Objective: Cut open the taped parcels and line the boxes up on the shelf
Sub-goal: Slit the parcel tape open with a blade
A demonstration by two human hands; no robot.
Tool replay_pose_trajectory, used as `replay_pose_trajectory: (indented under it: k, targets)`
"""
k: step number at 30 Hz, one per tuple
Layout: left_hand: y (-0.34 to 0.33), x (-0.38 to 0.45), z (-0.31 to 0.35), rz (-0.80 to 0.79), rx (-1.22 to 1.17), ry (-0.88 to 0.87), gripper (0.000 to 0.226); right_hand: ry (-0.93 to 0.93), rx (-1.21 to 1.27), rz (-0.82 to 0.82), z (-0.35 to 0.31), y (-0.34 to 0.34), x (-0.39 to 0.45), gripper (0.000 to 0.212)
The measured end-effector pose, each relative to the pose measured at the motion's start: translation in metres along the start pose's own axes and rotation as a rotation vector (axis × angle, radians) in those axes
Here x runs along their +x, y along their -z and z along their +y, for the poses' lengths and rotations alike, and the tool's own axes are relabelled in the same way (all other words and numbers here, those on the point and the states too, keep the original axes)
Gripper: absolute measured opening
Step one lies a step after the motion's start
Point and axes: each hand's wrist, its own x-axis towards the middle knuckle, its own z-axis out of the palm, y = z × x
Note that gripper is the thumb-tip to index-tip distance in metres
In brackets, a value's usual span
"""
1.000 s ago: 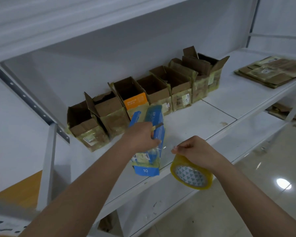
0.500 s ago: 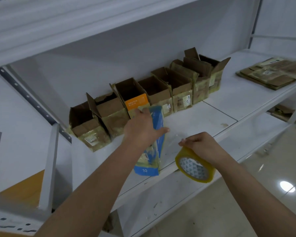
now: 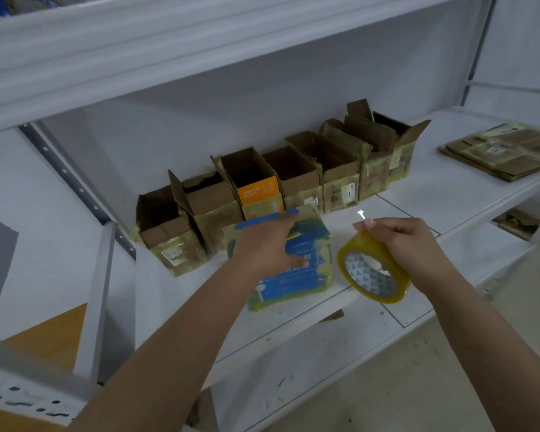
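Note:
A blue taped box (image 3: 296, 275) lies on the white shelf (image 3: 418, 207) near its front edge. My left hand (image 3: 267, 246) grips the box from above, fingers over its top and thumb on its front face. To its right, my right hand (image 3: 399, 241) holds a roll of yellowish tape (image 3: 371, 272) by its upper rim, just over the shelf edge. Behind them, a row of several opened cardboard boxes (image 3: 293, 185) stands along the back of the shelf, flaps up.
A stack of flattened cardboard (image 3: 499, 151) lies on the shelf at the far right. An upper shelf (image 3: 200, 48) overhangs. A lower shelf (image 3: 340, 353) sits below, with cardboard scraps (image 3: 518, 221) at the right. A metal upright (image 3: 97, 300) stands at the left.
The blue box has been turned from standing on end to lying flat on the shelf under my left hand. My right hand with the tape roll rose slightly.

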Motion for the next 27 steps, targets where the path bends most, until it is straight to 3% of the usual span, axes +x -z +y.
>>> replay_pose_trajectory:
  k: [4, 9, 13, 16, 20, 27]
  targets:
    - [-0.010, 0.001, 0.003, 0.058, 0.028, -0.016, 0.072, 0.013, 0.009, 0.009, -0.004, 0.003, 0.001, 0.019]
    - [0.006, -0.018, -0.014, -0.039, -0.135, -0.117, 0.069, 0.023, 0.019, 0.030, -0.002, 0.010, 0.000, 0.019]
    - [-0.011, -0.015, 0.028, 0.048, -0.064, 0.077, 0.093, 0.023, -0.005, 0.027, -0.005, 0.000, 0.000, 0.019]
    - [-0.025, -0.013, 0.052, 0.075, 0.049, 0.140, 0.086, 0.032, -0.022, 0.029, -0.008, -0.003, 0.002, 0.020]
    - [-0.019, -0.021, 0.030, 0.067, 0.004, 0.007, 0.060, 0.025, -0.039, 0.003, -0.008, -0.004, 0.001, 0.020]
    - [0.005, -0.048, -0.047, -0.125, -0.215, -0.167, 0.075, 0.065, -0.095, -0.171, -0.022, -0.017, -0.006, 0.019]
